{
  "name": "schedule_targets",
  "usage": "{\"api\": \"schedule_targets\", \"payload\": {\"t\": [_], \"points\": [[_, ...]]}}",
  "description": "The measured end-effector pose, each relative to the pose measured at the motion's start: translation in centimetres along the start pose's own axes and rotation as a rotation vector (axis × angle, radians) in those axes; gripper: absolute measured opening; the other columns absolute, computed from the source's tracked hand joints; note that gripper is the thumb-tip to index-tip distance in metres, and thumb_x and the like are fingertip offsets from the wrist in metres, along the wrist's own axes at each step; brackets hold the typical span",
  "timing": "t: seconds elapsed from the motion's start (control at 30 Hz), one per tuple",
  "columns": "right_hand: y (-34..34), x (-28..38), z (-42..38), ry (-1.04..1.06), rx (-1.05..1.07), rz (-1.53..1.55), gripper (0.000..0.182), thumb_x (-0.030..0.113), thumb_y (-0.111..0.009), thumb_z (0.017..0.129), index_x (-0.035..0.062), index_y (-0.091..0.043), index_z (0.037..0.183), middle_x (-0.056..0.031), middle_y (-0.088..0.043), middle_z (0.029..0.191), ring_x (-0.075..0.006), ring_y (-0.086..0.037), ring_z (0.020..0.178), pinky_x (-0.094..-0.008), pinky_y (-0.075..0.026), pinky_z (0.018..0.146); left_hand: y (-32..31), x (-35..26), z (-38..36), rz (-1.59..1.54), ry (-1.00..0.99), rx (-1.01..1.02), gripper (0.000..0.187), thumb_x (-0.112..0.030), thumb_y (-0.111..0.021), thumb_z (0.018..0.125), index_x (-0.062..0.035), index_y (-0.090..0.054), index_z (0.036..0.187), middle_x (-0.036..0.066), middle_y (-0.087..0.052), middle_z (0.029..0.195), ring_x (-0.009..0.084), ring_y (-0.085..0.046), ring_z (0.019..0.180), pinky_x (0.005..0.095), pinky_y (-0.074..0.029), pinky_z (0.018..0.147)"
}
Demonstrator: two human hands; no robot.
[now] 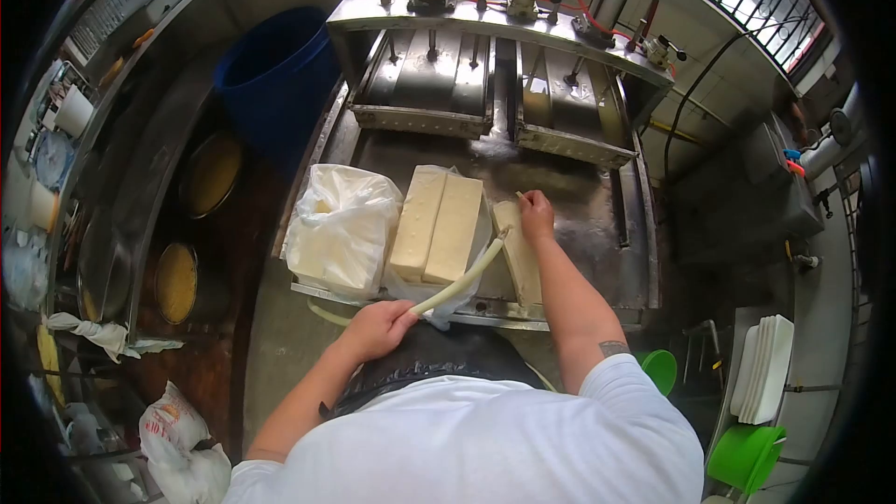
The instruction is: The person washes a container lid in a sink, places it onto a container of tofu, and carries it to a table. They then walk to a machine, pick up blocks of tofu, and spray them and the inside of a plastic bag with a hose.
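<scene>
Left hand (381, 329) grips a hose (460, 277), near a bag (455, 298) holding pale blocks (438, 225); right hand (536, 217), grasp unclear.

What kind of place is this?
It looks like a small food workshop, maybe one that makes tofu. You can tell from the big pale blocks on the metal table, the metal press behind them, and the large blue tub.

Passage over bare surface (597, 266), right side, inside raised rim (646, 224). Obstacles: hose (467, 278) slanting across near edge; bagged block (341, 238) left; pale blocks (437, 229) beside it; metal trays (420, 120) far side.
</scene>
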State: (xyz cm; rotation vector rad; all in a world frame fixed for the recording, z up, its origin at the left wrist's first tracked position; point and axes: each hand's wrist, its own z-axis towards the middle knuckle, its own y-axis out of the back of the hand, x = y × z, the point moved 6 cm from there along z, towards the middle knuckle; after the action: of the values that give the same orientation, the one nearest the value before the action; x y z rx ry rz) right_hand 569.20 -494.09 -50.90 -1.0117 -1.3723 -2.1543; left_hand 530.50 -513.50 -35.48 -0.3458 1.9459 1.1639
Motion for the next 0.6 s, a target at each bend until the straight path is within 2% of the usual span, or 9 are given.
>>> {"api": "schedule_targets", "payload": {"t": [0.1, 0.23, 0.33, 0.4, 0.53, 0.6], "points": [[0.4, -0.4, -0.2, -0.022, 0.080, -0.023, 0.019, 0.018, -0.070, 0.092, 0.0055, -0.071, 0.106, -0.0173, -0.074, 0.099, -0.0373, -0.071, 0.098, -0.0458, -0.055, 0.088, -0.1, 0.9, -0.1, 0.011, 0.004, 0.020, 0.027, -0.029, -0.058, 0.107, -0.0068, -0.071, 0.115, 0.018, -0.072, 0.095, 0.0390, -0.070, 0.091, 0.0458, -0.054, 0.081], [0.6, 0.9, 0.2, 0.007, 0.096, -0.016, 0.019, 0.016, -0.070, 0.092, 0.0068, -0.072, 0.108, -0.0165, -0.075, 0.101, -0.0364, -0.071, 0.100, -0.0447, -0.056, 0.089, 0.0, 1.2, -0.2, 0.002, -0.030, 0.004, 0.027, -0.028, -0.058, 0.107, -0.0070, -0.072, 0.116, 0.018, -0.072, 0.096, 0.0390, -0.070, 0.093, 0.0454, -0.055, 0.083], [-0.1, 3.9, 1.1, 0.005, 0.236, -0.040, 0.019, 0.014, -0.070, 0.090, 0.0082, -0.074, 0.108, -0.0163, -0.076, 0.105, -0.0364, -0.072, 0.104, -0.0440, -0.056, 0.090, 0.4, 1.2, -0.7, 0.006, -0.031, -0.002, 0.028, -0.028, -0.058, 0.107, -0.0067, -0.072, 0.117, 0.018, -0.072, 0.096, 0.0389, -0.070, 0.092, 0.0456, -0.055, 0.082], [-1.6, 5.4, 1.3, 0.168, 0.441, -0.187, 0.020, 0.012, -0.070, 0.089, 0.0088, -0.076, 0.107, -0.0167, -0.076, 0.108, -0.0375, -0.071, 0.106, -0.0437, -0.056, 0.091, 0.7, 1.0, -0.9, 0.001, -0.016, 0.005, 0.028, -0.028, -0.058, 0.107, -0.0067, -0.072, 0.117, 0.018, -0.072, 0.096, 0.0390, -0.070, 0.092, 0.0457, -0.055, 0.082], [-1.2, 6.4, 1.4, 0.183, 0.490, -0.201, 0.019, 0.011, -0.069, 0.086, 0.0091, -0.078, 0.103, -0.0173, -0.076, 0.110, -0.0388, -0.070, 0.107, -0.0445, -0.056, 0.093, 0.6, 1.6, -1.3, -0.002, -0.015, -0.014, 0.027, -0.028, -0.058, 0.107, -0.0065, -0.071, 0.117, 0.019, -0.072, 0.095, 0.0392, -0.070, 0.092, 0.0459, -0.055, 0.081], [-1.2, 7.0, 1.6, 0.315, 0.473, -0.328, 0.018, 0.008, -0.067, 0.084, 0.0123, -0.079, 0.096, -0.0145, -0.076, 0.104, -0.0369, -0.068, 0.108, -0.0444, -0.055, 0.095, 0.5, 1.5, -1.5, -0.008, -0.011, -0.030, 0.027, -0.028, -0.058, 0.107, -0.0062, -0.071, 0.116, 0.018, -0.071, 0.095, 0.0392, -0.070, 0.091, 0.0459, -0.054, 0.081]]}}
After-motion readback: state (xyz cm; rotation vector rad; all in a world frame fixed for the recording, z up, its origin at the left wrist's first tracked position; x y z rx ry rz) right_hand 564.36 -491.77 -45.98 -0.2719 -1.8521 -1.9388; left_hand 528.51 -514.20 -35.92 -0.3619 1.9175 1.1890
